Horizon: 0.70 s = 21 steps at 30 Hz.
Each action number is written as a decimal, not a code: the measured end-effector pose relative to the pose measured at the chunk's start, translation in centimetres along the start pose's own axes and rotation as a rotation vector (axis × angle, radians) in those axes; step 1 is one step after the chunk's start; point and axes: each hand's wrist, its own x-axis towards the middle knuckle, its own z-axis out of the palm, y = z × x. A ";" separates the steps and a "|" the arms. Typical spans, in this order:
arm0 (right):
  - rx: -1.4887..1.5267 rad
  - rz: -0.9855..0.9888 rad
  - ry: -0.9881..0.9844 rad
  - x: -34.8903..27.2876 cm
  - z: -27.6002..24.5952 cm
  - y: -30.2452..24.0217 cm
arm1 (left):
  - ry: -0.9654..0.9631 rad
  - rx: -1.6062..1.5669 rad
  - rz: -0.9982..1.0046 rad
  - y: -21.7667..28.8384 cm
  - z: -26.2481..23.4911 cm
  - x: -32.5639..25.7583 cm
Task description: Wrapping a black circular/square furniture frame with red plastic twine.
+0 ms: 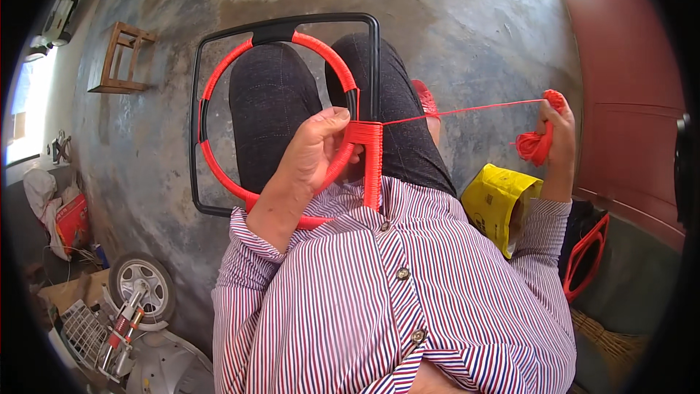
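Note:
A black square frame [285, 23] with a round ring [224, 177] inside it rests over my lap. Red cord wraps much of the ring and part of the frame's right side. My left hand [317, 142] is closed around the ring's right side, beside the wrapped joint [363, 133]. From that joint a taut red strand [474, 109] runs right to my right hand [560, 131], held out at arm's length. The right fingers are closed on a bundle of red cord [534, 147], part of which hangs below the fist.
A yellow bag [498, 204] stands open by my right forearm, near another red-edged frame [585, 255]. A wooden stool [120, 58] is at the far left. A wheeled vehicle [142, 292] stands lower left, and a red door [627, 80] is at right.

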 end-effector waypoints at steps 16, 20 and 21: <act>-0.608 0.325 0.275 -1.0 -11.9 17.8 | 0.003 0.038 0.002 -0.1 0.4 0.1; -0.177 0.322 0.169 0.2 -4.7 13.7 | -0.006 0.059 0.002 -0.1 0.3 0.2; -0.093 0.245 0.125 0.1 -2.0 11.2 | -0.002 0.060 -0.002 -0.1 0.3 0.2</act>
